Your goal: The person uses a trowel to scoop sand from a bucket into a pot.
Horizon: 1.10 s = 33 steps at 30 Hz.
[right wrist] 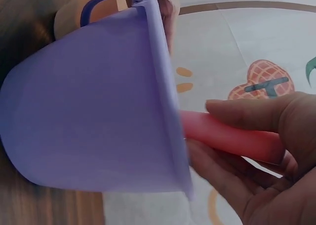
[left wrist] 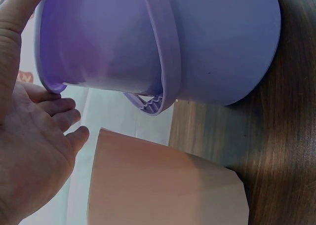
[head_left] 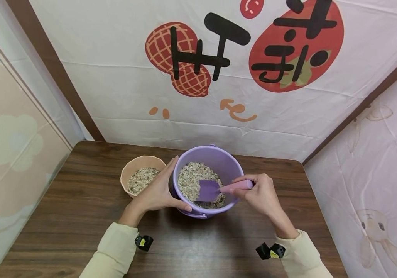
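Head view: from where I'm standing, a purple bucket is sitting upright on the brown counter, with speckled grain lying in it. The person's left hand is touching the bucket's left side, its thumb and forefinger spreading wide along the rim. The right hand is pinching a scoop by its pink grip, thumb and fingers pressing from opposite sides. The scoop's purple blade is pointing into the bucket at the grain; I cannot tell whether it is touching the grain or hovering just above.

In the left wrist view, the bucket's bail is hanging down against the outer wall. A peach bowl is standing just left of the bucket, partly hidden by the left hand, and similar grain is filling part of it.

Cream sleeves are covering both forearms, and a small black device is sitting at each wrist. Behind the counter, a pale cloth is hanging, showing a red peanut; to the right, a pinkish sheet is bearing a rabbit.
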Each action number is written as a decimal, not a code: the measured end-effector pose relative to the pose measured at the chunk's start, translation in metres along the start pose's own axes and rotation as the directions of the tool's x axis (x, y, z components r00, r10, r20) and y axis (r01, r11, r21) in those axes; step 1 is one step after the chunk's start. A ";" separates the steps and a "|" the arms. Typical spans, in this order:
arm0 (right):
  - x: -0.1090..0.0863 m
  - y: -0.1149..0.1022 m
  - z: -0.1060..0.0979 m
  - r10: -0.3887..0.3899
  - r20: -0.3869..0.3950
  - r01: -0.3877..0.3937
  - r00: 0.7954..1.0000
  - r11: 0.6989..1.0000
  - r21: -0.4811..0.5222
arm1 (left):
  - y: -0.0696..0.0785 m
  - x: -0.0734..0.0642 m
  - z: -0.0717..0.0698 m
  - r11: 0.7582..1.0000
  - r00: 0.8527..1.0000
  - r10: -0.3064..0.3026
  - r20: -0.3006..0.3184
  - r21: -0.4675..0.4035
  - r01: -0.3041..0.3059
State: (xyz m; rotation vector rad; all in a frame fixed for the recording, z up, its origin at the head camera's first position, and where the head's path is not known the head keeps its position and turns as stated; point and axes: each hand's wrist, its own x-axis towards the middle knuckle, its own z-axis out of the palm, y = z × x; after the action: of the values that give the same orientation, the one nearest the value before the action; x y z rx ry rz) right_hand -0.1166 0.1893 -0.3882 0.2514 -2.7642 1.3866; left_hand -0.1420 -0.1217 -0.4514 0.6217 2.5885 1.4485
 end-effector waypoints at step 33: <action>0.000 0.017 0.027 0.060 -0.081 -0.026 0.995 0.928 0.372 | -0.003 0.000 0.001 1.000 1.000 0.013 -0.007 0.008 -0.013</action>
State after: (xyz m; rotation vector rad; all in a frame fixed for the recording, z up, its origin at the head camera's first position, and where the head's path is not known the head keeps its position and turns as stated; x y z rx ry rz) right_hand -0.1184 0.1776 -0.4177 0.1332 -2.4294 1.8766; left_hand -0.1429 -0.1221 -0.4541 0.6367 2.6015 1.4475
